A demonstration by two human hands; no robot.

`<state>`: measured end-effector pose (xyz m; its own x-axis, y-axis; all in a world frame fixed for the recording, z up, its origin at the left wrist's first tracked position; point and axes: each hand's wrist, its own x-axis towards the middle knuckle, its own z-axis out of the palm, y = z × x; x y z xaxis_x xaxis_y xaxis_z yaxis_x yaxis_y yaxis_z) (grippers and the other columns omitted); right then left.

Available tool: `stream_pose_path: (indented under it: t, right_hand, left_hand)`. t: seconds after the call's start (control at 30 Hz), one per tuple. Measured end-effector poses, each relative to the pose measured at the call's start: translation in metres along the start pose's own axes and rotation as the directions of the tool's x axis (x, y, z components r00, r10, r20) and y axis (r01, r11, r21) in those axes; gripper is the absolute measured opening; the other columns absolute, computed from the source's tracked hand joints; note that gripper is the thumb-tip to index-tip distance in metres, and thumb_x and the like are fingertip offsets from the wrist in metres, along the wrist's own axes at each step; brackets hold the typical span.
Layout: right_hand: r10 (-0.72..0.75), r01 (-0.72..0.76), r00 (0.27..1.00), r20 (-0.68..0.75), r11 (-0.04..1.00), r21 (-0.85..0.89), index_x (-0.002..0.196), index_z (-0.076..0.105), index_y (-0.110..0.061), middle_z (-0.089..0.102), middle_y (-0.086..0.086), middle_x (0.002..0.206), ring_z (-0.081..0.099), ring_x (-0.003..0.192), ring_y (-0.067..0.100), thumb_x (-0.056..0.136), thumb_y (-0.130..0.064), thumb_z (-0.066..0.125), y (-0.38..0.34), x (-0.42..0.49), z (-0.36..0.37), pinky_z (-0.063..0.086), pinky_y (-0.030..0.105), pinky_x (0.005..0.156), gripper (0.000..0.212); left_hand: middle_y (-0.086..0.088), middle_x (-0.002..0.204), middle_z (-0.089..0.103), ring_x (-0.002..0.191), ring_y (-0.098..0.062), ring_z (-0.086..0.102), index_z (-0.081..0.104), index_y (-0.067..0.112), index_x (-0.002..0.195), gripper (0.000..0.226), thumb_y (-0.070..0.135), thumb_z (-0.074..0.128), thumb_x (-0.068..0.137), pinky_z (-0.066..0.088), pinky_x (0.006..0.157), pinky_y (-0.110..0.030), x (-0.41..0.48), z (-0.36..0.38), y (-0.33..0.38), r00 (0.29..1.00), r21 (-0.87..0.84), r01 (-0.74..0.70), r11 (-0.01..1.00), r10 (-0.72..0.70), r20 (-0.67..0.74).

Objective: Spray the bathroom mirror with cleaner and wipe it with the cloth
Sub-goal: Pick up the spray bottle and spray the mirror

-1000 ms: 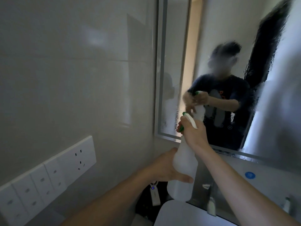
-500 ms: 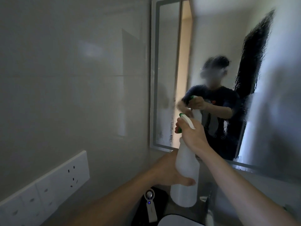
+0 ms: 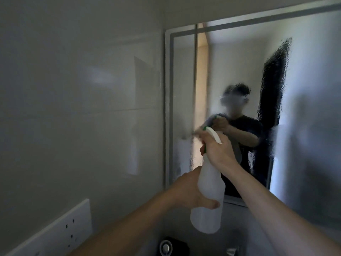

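Observation:
A white spray bottle [image 3: 209, 196] with a white-and-green trigger head is held upright in front of the bathroom mirror [image 3: 304, 100]. My right hand [image 3: 218, 150] grips its neck and trigger, nozzle pointing at the glass. My left hand [image 3: 191, 191] holds the bottle's body from the left, thumb across its front. The mirror is covered with wet droplets and misty streaks, and it reflects a person in a dark shirt holding the bottle. No cloth is in view.
A glossy tiled wall [image 3: 83, 108] fills the left side. A white socket panel [image 3: 60, 233] sits low on that wall. Below the bottle lies a small dark device with a round button [image 3: 166, 246].
The view has tilted upward, showing more of the mirror's top frame. Both hands and the bottle have risen slightly toward the glass, with the same grip.

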<state>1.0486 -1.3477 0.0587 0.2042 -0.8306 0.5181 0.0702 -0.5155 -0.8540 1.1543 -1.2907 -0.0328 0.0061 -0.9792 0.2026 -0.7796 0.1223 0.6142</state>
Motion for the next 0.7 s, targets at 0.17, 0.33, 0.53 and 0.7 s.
stream_pose_path:
  t: [0.17, 0.33, 0.53, 0.7]
  right_hand:
    - [0.007, -0.007, 1.0, -0.001, 1.0, -0.008, 0.08, 0.065, 0.002, 0.06, 0.013, 0.064, 0.054, 0.045, 0.007, 0.101, -0.023, 0.058, -0.004, 0.006, -0.005, 0.044, 0.019, 0.047, 0.033]
    - [-0.053, 0.053, 0.999, -0.007, 0.996, -0.073, 0.068, 0.062, -0.005, 0.062, 0.003, 0.063, 0.052, 0.048, -0.001, 0.1, -0.021, 0.058, -0.017, 0.018, -0.011, 0.04, 0.021, 0.055, 0.036]
    - [-0.087, 0.088, 0.996, 0.025, 0.995, -0.056, 0.081, 0.065, 0.002, 0.068, 0.005, 0.071, 0.063, 0.061, 0.01, 0.098, -0.027, 0.056, -0.055, 0.035, -0.018, 0.047, 0.029, 0.066, 0.035]
    - [-0.106, 0.106, 0.994, -0.006, 0.994, -0.023, 0.071, 0.063, -0.009, 0.067, 0.005, 0.065, 0.066, 0.064, 0.022, 0.094, -0.032, 0.057, -0.078, 0.05, -0.016, 0.053, 0.039, 0.073, 0.033]
  left_hand:
    - [0.021, 0.129, 0.061, 0.118, -0.008, 0.062, 0.04, 0.044, 0.14, 0.101, 0.068, 0.085, 0.054, 0.056, 0.101, -0.041, 0.004, -0.004, 0.008, 1.0, -0.013, -0.028, 1.0, 0.028, -0.005]
    - [0.022, 0.135, 0.054, 0.122, -0.005, 0.056, 0.036, 0.039, 0.146, 0.097, 0.05, 0.09, 0.066, 0.051, 0.109, -0.039, 0.01, -0.014, 0.024, 0.996, -0.015, -0.091, 0.996, 0.091, -0.009]
    - [0.021, 0.122, 0.064, 0.111, -0.007, 0.064, 0.046, 0.041, 0.131, 0.087, 0.061, 0.084, 0.055, 0.057, 0.097, -0.04, 0.022, -0.045, 0.047, 0.99, 0.068, -0.108, 0.992, 0.114, -0.085]
    - [0.018, 0.117, 0.065, 0.108, -0.007, 0.064, 0.05, 0.039, 0.125, 0.071, 0.044, 0.089, 0.066, 0.057, 0.098, -0.041, 0.026, -0.069, 0.069, 0.981, 0.091, -0.151, 0.984, 0.161, -0.109]
